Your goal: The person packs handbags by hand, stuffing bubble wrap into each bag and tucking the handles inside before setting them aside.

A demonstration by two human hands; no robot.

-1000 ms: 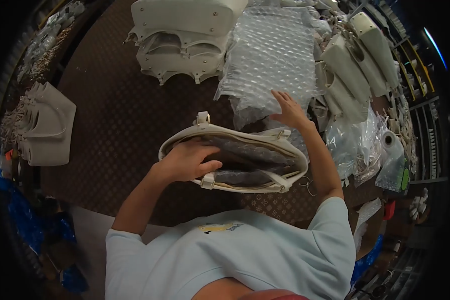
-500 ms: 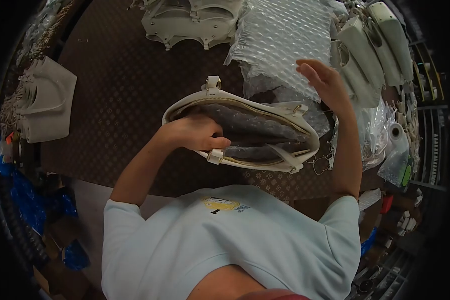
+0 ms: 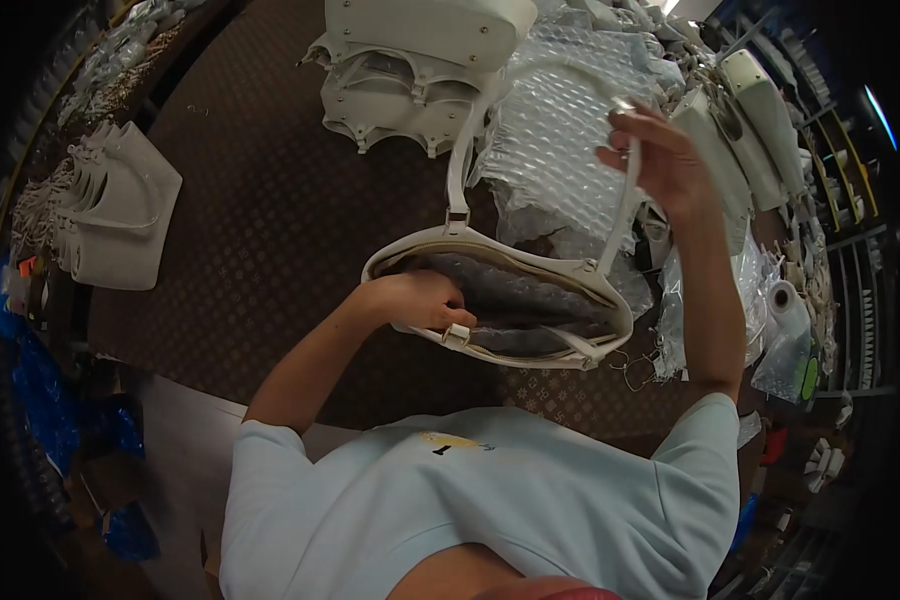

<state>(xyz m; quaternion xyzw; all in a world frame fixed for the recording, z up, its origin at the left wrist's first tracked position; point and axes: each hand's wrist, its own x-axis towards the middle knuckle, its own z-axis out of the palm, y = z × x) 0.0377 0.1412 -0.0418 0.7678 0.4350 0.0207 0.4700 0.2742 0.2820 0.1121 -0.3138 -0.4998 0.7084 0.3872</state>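
A white handbag rests on the table with its mouth open towards me. The gold zip edges lie apart and a grey, bubbly-looking lining shows inside. My left hand is closed at the bag's near left rim, its fingers partly hidden within the mouth, beside a strap loop with a gold ring. Above the bag's far side, my right hand is closed round the raised handle, which arches up from two rings on the far rim.
Other white bags are stacked at the far side. Bubble wrap lies beyond the handbag. More white bags stand on the left and right. Clear plastic and a roll sit at right on the brown patterned table.
My right hand, empty and raised before, now holds the far handle upright. The view has shifted, so the table's contents appear lower. My left hand stays at the bag's rim.
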